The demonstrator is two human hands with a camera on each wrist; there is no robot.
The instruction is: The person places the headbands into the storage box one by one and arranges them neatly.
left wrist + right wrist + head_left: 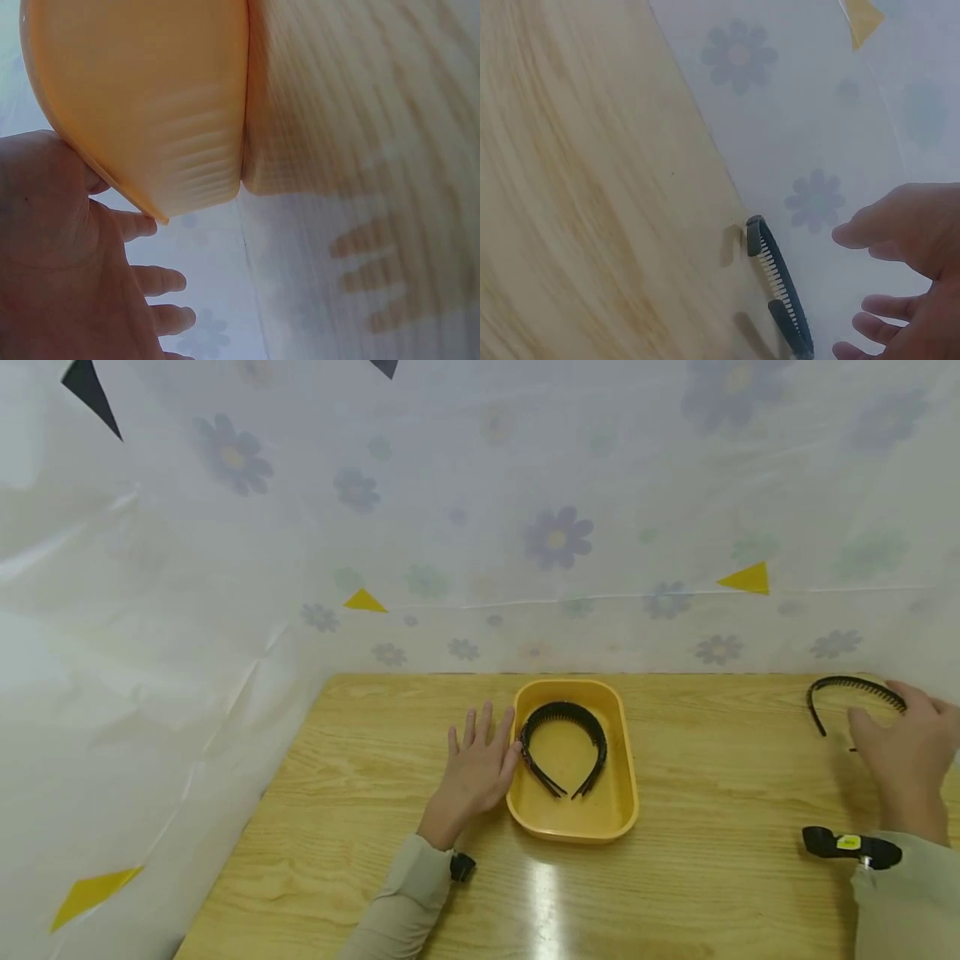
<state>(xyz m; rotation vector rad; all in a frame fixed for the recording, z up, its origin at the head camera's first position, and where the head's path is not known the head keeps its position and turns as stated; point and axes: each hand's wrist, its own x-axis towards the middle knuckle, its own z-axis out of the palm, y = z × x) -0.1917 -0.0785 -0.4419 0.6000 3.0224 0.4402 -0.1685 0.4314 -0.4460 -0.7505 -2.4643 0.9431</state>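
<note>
A yellow tray stands on the table with black toothed headbands nested inside it, open ends toward me; how many cannot be told. My left hand rests at the tray's left rim, thumb on the edge and fingers straight and spread; the left wrist view shows the tray's wall beside this hand. Far to the right, another black toothed headband is on the table near the back edge. My right hand is beside it, fingers apart; in the right wrist view a gap separates the hand from the headband.
The wooden table meets a pale flowered curtain along its back edge and left side. Yellow tape pieces stick to the curtain. A dark strap device sits on my right wrist.
</note>
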